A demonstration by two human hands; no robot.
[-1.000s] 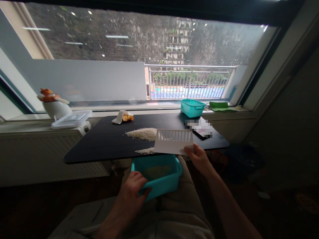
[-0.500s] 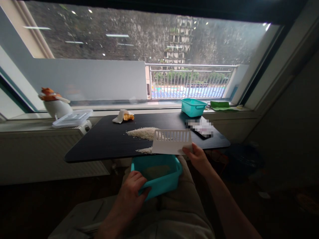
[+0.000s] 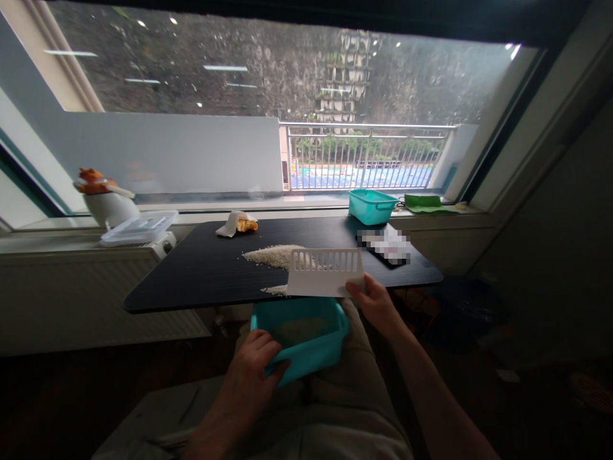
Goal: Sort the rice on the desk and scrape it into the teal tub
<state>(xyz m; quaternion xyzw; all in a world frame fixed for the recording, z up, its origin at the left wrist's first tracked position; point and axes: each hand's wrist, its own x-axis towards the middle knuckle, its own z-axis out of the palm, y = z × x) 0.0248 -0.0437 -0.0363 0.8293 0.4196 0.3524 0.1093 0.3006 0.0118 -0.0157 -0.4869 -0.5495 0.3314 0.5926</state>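
Observation:
My left hand (image 3: pixel 258 364) is closed on the near left rim of a teal plastic basket (image 3: pixel 311 358), which rests on my lap just below the table edge. Some pale grains lie in its bottom. My right hand (image 3: pixel 376 303) grips the right end of a white slotted plastic scraper (image 3: pixel 323 281), its slots uppermost, held at the front edge of the table. Beyond the scraper a heap of white rice (image 3: pixel 271 255) lies on the black table (image 3: pixel 191 275), partly hidden by it. A smaller strip of rice (image 3: pixel 275 290) sits left of the scraper near the edge.
At the table's back right stands another teal basket (image 3: pixel 371 207), with a blurred flat item (image 3: pixel 385 245) before it. A crumpled tissue with something orange (image 3: pixel 238 223) lies back left. On the left are a clear plastic lid (image 3: pixel 141 229) and a white figure (image 3: pixel 109 203) near the window.
My right hand has moved slightly left with the scraper along the front edge, covering a bit more of the small rice strip. My left hand and the basket stay nearly in place.

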